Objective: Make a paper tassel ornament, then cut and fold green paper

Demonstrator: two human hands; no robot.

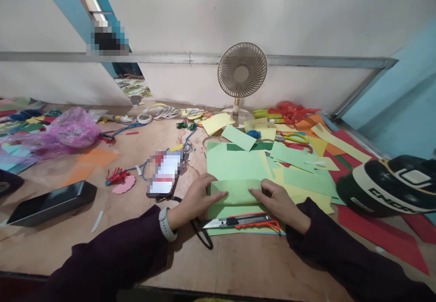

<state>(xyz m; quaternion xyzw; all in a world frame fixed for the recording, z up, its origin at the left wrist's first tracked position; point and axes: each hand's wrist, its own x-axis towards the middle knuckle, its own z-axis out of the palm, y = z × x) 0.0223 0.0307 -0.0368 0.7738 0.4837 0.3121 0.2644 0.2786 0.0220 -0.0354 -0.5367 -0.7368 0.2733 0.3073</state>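
Observation:
Between my two hands is a folded piece of light green paper (235, 191), held over larger green sheets (235, 159). My left hand (195, 200) grips its left end, thumb on top and fingers behind. The right end is pinched the same way by my right hand (277, 200). Just below the paper, a utility knife (238, 220) with an orange-red handle lies across the green sheets, its blade pointing left. A phone (165, 175) with a lit screen rests to the left of my left hand, a black strap (203, 236) beside my wrist.
A small fan (242, 70) stands at the back by the white panel. Paper scraps and yellow-handled scissors (294, 137) lie right of centre. A dark bottle (384, 186) lies at the right. On the left are a black box (52, 202) and a pink plastic bag (73, 127).

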